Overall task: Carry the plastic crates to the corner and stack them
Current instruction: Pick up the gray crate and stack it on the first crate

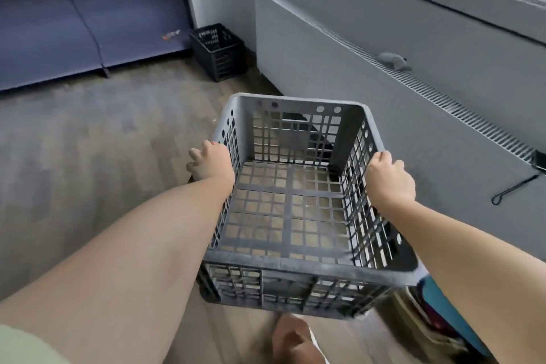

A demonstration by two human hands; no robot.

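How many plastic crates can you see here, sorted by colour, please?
Grey crate, held by the left hand and right hand: 1
Black crate, on the floor in the corner: 1
Total: 2

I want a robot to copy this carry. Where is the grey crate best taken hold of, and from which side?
Grip the grey crate by the top rim of its two opposite side walls, coming in from outside, one hand per side. The left hand and right hand do just that. The rim is a thick solid band above open lattice, and the crate looks empty, so a balanced two-sided hold should keep it level.
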